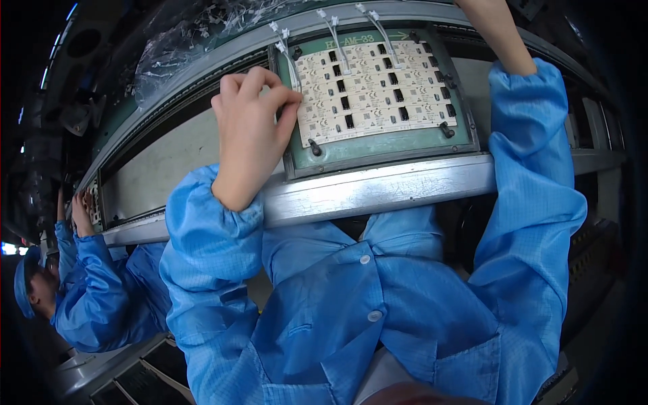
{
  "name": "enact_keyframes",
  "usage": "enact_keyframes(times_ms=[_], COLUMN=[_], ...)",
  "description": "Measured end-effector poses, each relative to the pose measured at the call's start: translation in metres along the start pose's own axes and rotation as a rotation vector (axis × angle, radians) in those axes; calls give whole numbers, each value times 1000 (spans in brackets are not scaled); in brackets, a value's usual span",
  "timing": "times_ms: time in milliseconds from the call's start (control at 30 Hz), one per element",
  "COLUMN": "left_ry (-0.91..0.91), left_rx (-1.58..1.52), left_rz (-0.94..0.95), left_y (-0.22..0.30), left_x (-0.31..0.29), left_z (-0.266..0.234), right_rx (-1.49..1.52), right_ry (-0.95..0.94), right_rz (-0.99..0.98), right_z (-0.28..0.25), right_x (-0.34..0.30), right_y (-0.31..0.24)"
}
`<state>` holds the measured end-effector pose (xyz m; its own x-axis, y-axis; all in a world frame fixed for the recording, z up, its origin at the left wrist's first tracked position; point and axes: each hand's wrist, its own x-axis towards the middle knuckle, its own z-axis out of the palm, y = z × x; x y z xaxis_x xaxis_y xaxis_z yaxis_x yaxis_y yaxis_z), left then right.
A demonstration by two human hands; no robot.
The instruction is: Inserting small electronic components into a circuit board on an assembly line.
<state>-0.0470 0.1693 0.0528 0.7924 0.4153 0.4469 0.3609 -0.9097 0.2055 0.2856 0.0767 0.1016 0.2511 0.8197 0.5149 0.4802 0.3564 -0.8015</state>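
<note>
A cream-white panel of circuit boards [368,101] with rows of black components lies in a green fixture plate [378,152] with black knobs at its edges. At the panel's left edge is my left hand [253,111], thumb and index finger pinched together near the lower end of a white wire lead [291,64]. Whatever the fingertips hold is hidden. Two more white leads, the middle lead [341,44] and the right lead [385,37], lie across the panel with connectors past its far edge. My right forearm [499,34] reaches beyond the upper edge; that hand is cut off.
A metal rail [378,192] runs along the near side of the conveyor line. Clear plastic bags [179,61] with white leads lie at the far left. A co-worker [101,290] in blue sits to the left, hands at another board panel [91,206].
</note>
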Motion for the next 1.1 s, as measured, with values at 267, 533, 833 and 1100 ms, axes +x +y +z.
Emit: enact_keyframes(times_ms=[267, 533, 833, 1100], left_ry=[-177, -66, -107, -96], left_rx=[103, -22, -72, -77], left_rz=[7, 49, 14, 93], left_y=[-4, 10, -12, -25], left_x=[25, 189, 212, 216], left_z=[-12, 78, 120, 132], right_rx=[-165, -345, -518, -503], right_ry=[-155, -95, -296, -294], right_rz=[63, 119, -162, 5], right_z=[8, 50, 57, 59], right_x=[-79, -89, -93, -92], right_y=[3, -17, 4, -4])
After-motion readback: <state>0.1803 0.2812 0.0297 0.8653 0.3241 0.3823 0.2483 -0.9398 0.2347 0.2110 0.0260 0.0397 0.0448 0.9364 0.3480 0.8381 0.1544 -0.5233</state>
